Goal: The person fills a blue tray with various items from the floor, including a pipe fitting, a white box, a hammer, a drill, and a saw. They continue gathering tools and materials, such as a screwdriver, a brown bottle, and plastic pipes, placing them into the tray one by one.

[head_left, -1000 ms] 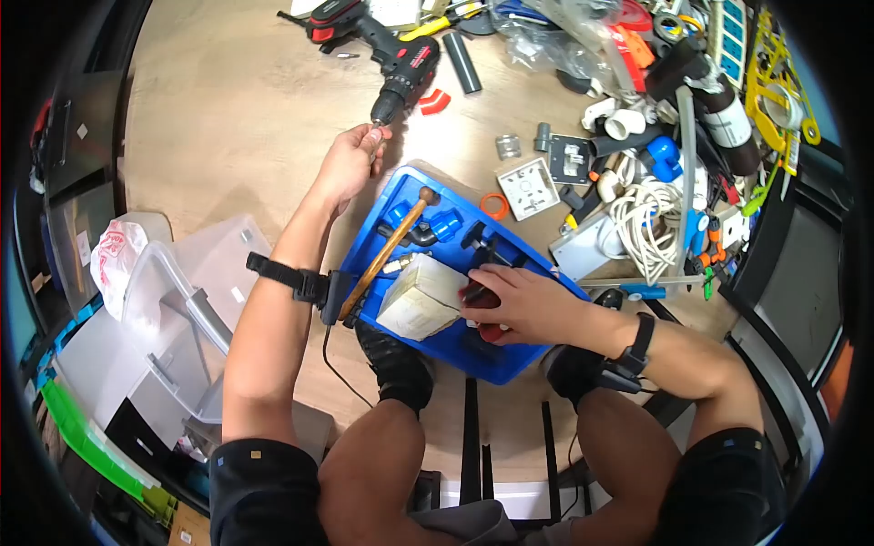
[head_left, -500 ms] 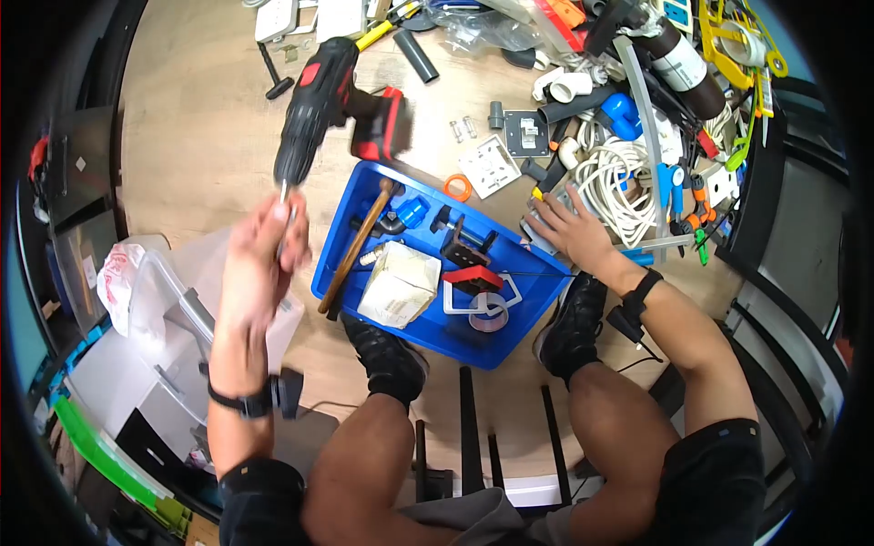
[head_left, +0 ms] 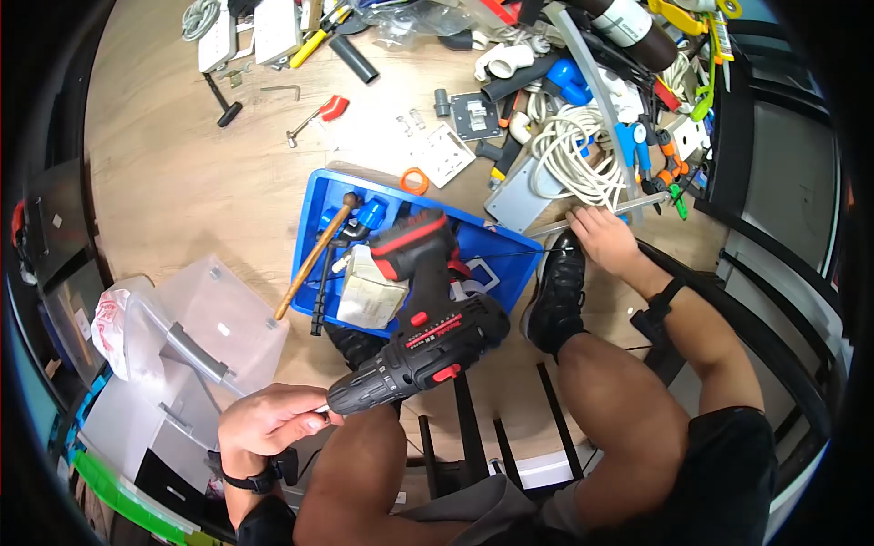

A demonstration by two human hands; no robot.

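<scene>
A black and red cordless drill (head_left: 428,350) hangs over my lap and the near edge of the blue bin (head_left: 314,196). My left hand (head_left: 278,419) pinches the metal bit at the drill's chuck, so the drill is held by its front end. Down by my shoe, my right hand (head_left: 603,238) rests with bent fingers at the end of a long grey strip (head_left: 642,204); whether it grips the strip is unclear. Inside the bin are a wooden-handled hammer (head_left: 314,255), a worn white box (head_left: 371,293) and a white frame (head_left: 481,273).
Coiled white cable (head_left: 578,159), pipe fittings and tools crowd the right. A grey metal box (head_left: 519,196) lies beside the bin. On the left stand clear plastic containers (head_left: 232,314). A red-handled tool (head_left: 319,118) and a small black hammer (head_left: 223,105) lie farther off.
The drill has swung from the far left to over my lap, with my left hand lower. My right hand has moved off the grey box toward my shoe. The view has shifted.
</scene>
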